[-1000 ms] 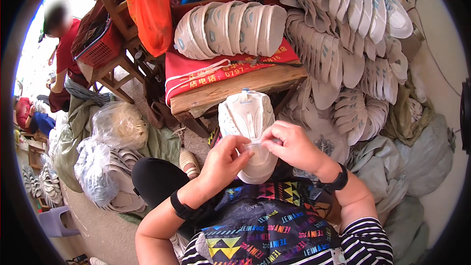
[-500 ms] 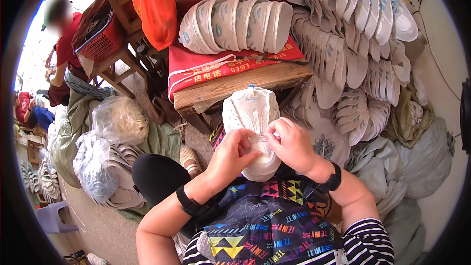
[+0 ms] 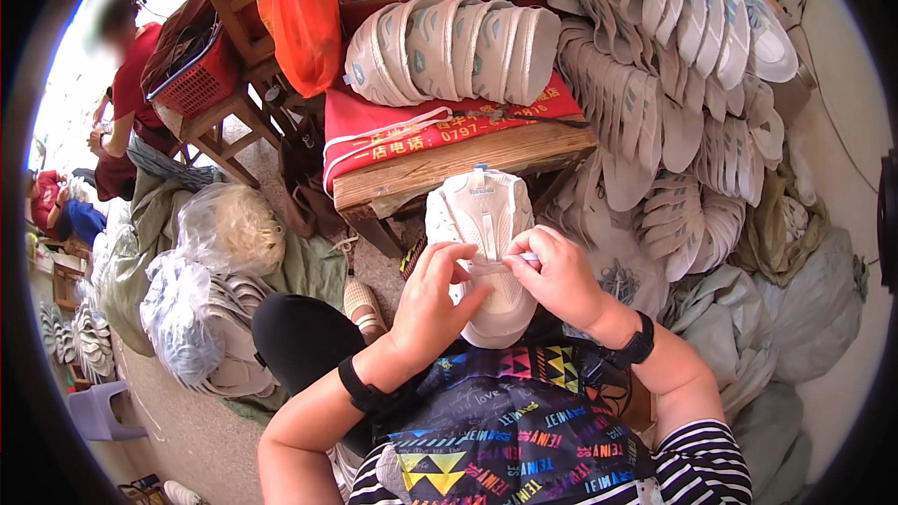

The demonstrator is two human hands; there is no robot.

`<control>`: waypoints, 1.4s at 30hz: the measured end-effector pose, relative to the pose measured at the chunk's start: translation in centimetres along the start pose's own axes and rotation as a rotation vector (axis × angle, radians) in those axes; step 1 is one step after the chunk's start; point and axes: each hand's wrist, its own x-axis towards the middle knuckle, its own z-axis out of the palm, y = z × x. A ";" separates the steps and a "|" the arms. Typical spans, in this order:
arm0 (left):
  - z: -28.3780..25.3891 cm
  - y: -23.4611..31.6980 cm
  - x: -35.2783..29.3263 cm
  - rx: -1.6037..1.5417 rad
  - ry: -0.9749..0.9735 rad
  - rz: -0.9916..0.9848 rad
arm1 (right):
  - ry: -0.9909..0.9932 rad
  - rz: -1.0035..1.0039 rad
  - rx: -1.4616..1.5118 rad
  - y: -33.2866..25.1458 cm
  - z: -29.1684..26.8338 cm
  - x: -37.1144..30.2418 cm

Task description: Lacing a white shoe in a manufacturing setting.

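Shoe upper (image 3: 487, 229) fore-and-aft (toe (image 3: 498, 327) bodyward)

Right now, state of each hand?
Left hand: open, at the white shoe upper, no grip visible.
Right hand: closed, pinching a small pale item; exactly what cannot be told.

Compared with half a second ago, the thumb and index finger of the left hand (image 3: 428, 301) stand farther apart, the index fingertip drawn slightly back toward the left edge of the off-white sneaker upper (image 3: 486, 232). At the pinched fingers of the right hand (image 3: 559, 275), a small pale piece (image 3: 529, 259), too small to identify, shows more plainly. The seated co-worker's head (image 3: 120, 11) is turned farther left.
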 end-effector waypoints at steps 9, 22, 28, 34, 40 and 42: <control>0.4 -1.5 1.4 0.241 -0.005 0.153 | -0.006 0.030 0.120 0.2 1.8 0.5; -27.4 -14.2 -6.7 1.101 0.290 -0.227 | -0.238 0.149 -0.181 6.4 -4.3 -3.2; -56.1 -24.4 -32.8 -0.290 1.588 -0.863 | 0.047 0.328 -0.457 16.4 -3.8 -8.5; -54.9 -27.0 -37.2 -0.877 1.688 -0.739 | 0.676 0.973 1.392 27.1 -7.3 -14.5; -55.1 -25.7 -32.5 -0.842 1.630 -0.774 | 1.328 0.932 1.658 39.1 -19.3 -27.9; -53.4 -25.6 -31.2 -0.602 1.478 -0.856 | 1.218 1.059 1.234 39.8 -22.8 -33.6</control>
